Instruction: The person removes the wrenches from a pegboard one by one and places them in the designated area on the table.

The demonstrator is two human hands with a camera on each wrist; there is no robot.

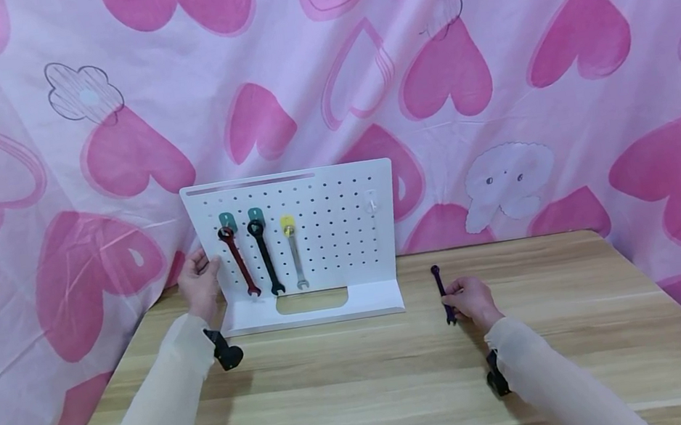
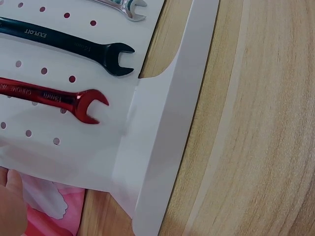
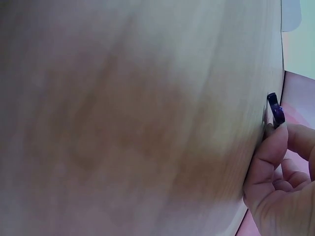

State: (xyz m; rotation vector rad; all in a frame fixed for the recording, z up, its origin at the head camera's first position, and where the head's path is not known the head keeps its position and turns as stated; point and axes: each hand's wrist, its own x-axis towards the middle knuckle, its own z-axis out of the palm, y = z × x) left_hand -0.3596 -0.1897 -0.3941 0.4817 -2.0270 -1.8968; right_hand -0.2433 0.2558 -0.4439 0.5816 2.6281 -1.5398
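Note:
My right hand (image 1: 474,301) pinches a dark purple combination wrench (image 1: 437,279) between thumb and fingers, low over the table to the right of a white pegboard (image 1: 347,255). One end of that wrench also shows beyond the thumb in the right wrist view. At the pegboard's left edge, my left hand (image 1: 200,286) holds the board by its side, partly hidden in the left wrist view. On the board hang a red wrench (image 2: 59,98), a black wrench (image 2: 74,44) and a silver wrench (image 1: 297,259), their open ends down.
Two green hooks and a yellow hook (image 1: 287,222) carry the hanging wrenches. A white hook (image 1: 371,202) at the board's right side bears nothing. The board's base, with a cutout, stands on a wooden table (image 1: 355,401). Behind it hangs a pink heart-patterned cloth (image 1: 289,44).

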